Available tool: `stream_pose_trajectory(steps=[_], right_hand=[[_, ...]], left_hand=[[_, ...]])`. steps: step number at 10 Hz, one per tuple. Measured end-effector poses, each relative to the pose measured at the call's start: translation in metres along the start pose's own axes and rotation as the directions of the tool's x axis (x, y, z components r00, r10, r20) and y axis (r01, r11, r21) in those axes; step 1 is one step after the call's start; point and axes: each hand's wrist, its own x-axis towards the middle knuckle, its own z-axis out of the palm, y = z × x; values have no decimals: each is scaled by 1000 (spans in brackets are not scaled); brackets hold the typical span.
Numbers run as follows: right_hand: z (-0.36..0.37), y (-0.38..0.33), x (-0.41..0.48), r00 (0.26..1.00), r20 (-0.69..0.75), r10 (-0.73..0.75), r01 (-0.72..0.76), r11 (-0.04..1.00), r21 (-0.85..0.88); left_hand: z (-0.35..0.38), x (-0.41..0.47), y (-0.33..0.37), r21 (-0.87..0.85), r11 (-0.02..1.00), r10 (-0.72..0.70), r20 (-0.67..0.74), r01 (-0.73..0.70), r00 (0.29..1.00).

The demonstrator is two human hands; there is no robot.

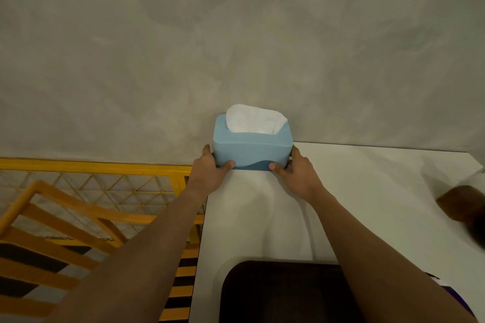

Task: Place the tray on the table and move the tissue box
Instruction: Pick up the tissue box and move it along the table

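A light blue tissue box (252,148) with a white tissue sticking out of its top stands at the far left corner of the white table (367,191), close to the grey wall. My left hand (214,169) grips its left end and my right hand (294,173) grips its right end, thumbs on the near face. A dark brown tray (278,294) lies flat on the table at the near edge, between my forearms, partly covered by my right arm.
A yellow metal frame with a wire grid (105,181) and yellow slats stands left of the table, over black-and-yellow floor stripes. A blurred brown object (462,204) sits at the table's right edge. The grey wall (236,34) rises right behind the table.
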Motion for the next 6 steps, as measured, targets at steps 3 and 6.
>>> stream_pose_trajectory(steps=[3,6], right_hand=[[-2,0,-3,1000,2,-28,28,1000,5],[-7,-12,-1,999,38,-18,18,1000,6]], left_hand=[[3,0,1,8,1000,0,-3,0,1000],[-2,0,5,-9,999,-39,91,40,995]])
